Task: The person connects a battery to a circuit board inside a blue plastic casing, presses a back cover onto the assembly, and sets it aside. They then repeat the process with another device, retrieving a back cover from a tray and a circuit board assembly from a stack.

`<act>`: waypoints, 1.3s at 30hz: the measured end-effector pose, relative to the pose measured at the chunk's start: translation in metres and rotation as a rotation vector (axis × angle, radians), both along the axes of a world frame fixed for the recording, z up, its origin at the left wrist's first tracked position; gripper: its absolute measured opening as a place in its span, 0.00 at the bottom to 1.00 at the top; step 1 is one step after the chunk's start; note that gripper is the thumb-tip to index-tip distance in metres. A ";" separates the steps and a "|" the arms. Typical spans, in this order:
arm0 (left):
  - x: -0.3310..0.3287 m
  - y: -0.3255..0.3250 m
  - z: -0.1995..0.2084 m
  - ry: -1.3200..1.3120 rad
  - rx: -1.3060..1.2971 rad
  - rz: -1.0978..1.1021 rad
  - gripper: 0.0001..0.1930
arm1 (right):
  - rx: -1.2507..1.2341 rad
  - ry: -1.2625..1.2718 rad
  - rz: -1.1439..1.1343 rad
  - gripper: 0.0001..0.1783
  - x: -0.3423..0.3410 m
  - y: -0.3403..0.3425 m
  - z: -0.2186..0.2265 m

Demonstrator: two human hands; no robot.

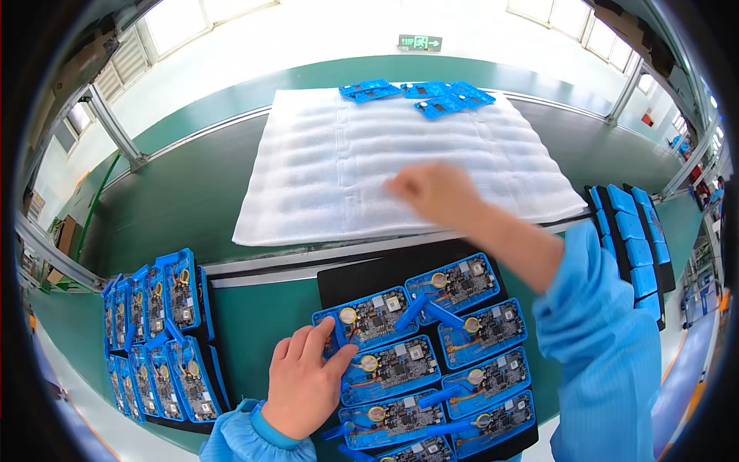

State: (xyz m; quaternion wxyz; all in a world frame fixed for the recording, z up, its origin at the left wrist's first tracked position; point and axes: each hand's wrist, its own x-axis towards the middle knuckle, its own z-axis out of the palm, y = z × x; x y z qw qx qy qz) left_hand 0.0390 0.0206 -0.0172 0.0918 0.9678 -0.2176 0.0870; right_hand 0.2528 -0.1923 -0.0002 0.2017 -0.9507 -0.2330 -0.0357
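My left hand (pixel 306 381) is at the left end of an open blue case (pixel 373 317) with a circuit board and a round coin cell in it. Thumb and index finger close around that end, where a small blue strip shows between them. Several more such cases (pixel 391 371) lie in two columns on a black tray (pixel 358 283), some with loose blue strips (pixel 443 316) across them. My right hand (pixel 439 192) is over a white padded foam sheet (pixel 308 169), smeared by motion; its fingers look curled, and whether they hold anything is unclear.
Blue boards or case parts (pixel 439 104) lie at the foam's far edge. On the left stand trays of open blue cases (pixel 185 296). Blue pieces on black trays (pixel 631 227) are at the right. A metal rail (pixel 262 279) borders the green bench (pixel 254 319).
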 end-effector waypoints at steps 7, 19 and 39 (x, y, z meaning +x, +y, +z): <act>0.001 0.001 -0.002 0.066 -0.094 0.016 0.15 | -0.215 -0.228 -0.492 0.22 0.135 -0.075 -0.036; 0.004 0.009 0.001 0.074 -0.052 0.010 0.18 | -0.171 -0.217 -0.358 0.16 0.166 -0.054 -0.045; 0.016 0.018 -0.012 0.044 -0.342 0.027 0.17 | -0.342 0.184 0.539 0.19 -0.085 -0.038 0.012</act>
